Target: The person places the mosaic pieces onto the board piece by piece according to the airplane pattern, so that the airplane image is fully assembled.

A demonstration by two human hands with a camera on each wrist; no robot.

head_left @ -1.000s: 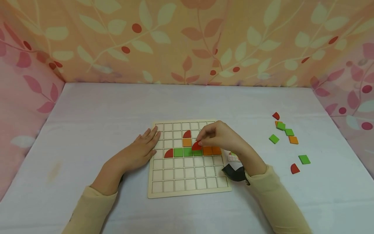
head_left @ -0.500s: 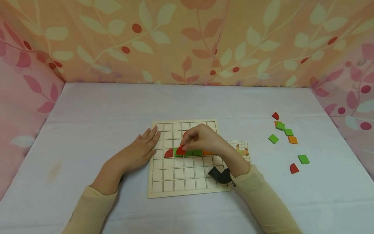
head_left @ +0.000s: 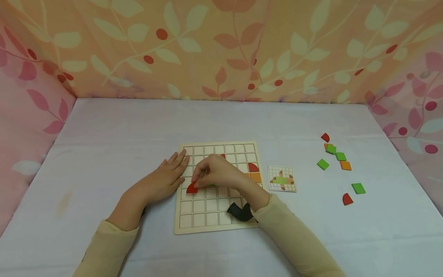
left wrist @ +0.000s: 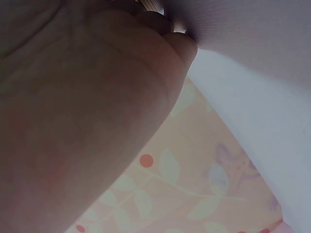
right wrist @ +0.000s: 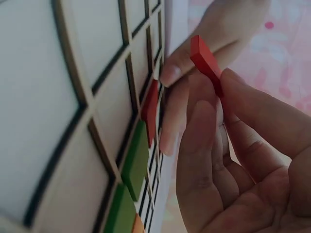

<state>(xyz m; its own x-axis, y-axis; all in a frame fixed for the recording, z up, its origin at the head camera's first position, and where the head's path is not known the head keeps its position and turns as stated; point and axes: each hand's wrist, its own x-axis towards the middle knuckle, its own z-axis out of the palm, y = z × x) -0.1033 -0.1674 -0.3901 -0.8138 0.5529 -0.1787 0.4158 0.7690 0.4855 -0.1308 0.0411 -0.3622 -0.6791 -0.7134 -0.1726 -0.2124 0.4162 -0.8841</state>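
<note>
A pale wooden grid board (head_left: 199, 221) lies on the white cloth. My right hand (head_left: 219, 171) pinches a red quarter-circle tile (head_left: 191, 188) between thumb and fingers over the board's left side. In the right wrist view that tile (right wrist: 206, 60) is raised off the board, beside a laid red tile (right wrist: 150, 111) and green tiles (right wrist: 135, 162). At the board's right, a red quarter-circle (head_left: 253, 167) sits in a cell above an orange square (head_left: 255, 177). Other laid tiles are mostly hidden under my right hand. My left hand (head_left: 162, 181) rests flat, fingertips on the board's left edge.
A small pattern card (head_left: 282, 179) lies right of the board. Farther right are scattered loose tiles: green squares (head_left: 358, 188), orange squares (head_left: 345, 165) and red quarter-circles (head_left: 347, 199). A black strap piece (head_left: 238, 212) hangs at my right wrist. Floral fabric (head_left: 221, 50) walls the back and sides.
My right hand has carried the red quarter-circle tile leftward across the board, from near its middle to its left side. The pattern card is now uncovered. My left hand has stayed put.
</note>
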